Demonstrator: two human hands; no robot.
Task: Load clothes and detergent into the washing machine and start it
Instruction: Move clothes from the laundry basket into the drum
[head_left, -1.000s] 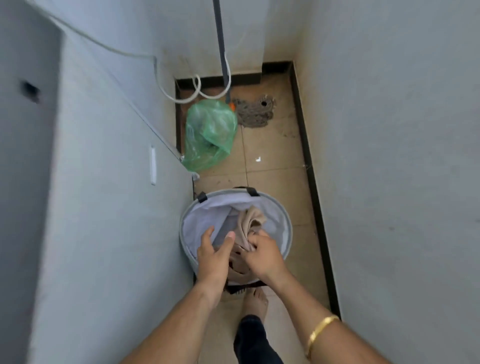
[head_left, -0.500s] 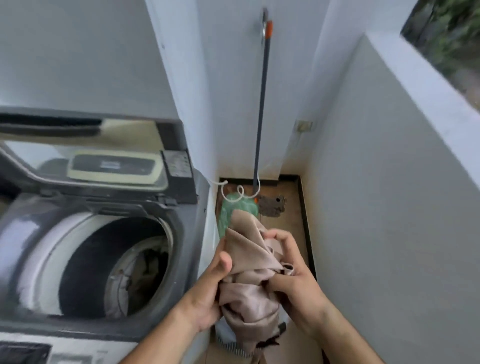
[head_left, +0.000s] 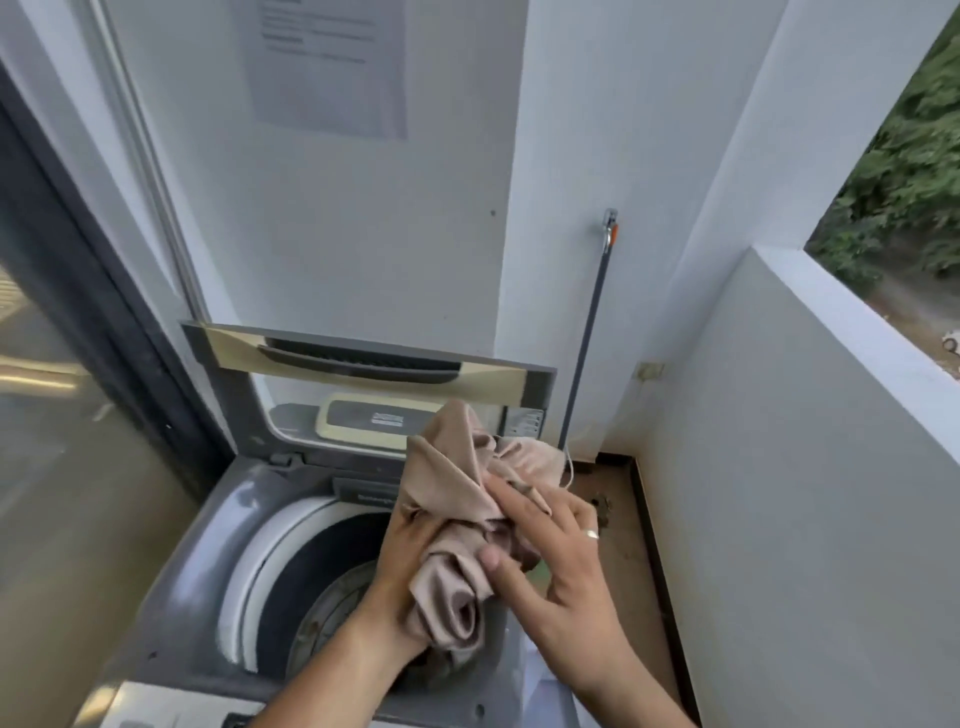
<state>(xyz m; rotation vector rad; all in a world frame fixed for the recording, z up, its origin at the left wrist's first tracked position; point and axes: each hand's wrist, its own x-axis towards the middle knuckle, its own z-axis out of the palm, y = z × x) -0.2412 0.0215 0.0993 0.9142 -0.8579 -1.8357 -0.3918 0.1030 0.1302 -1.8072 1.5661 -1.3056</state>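
Observation:
A grey top-loading washing machine (head_left: 208, 561) stands low in the view, its lid (head_left: 363, 364) raised against the wall and its round drum (head_left: 322, 597) open. A bunched beige garment (head_left: 457, 519) hangs above the drum's right side. My left hand (head_left: 400, 577) grips it from below and the left. My right hand (head_left: 561, 551), with a ring on one finger, presses on it from the right with thumb and fingers around the cloth. No detergent is in sight.
A mop handle (head_left: 587, 343) leans in the corner to the right of the machine. A low white wall (head_left: 810, 415) borders the narrow tiled floor (head_left: 618, 499) on the right. A glass door (head_left: 62, 415) stands at the left. A paper sheet (head_left: 327, 67) hangs on the wall above.
Both hands lifted the beige garment out of the laundry basket on the floor and carried it left, over the open drum. The view swung up from the floor to the machine.

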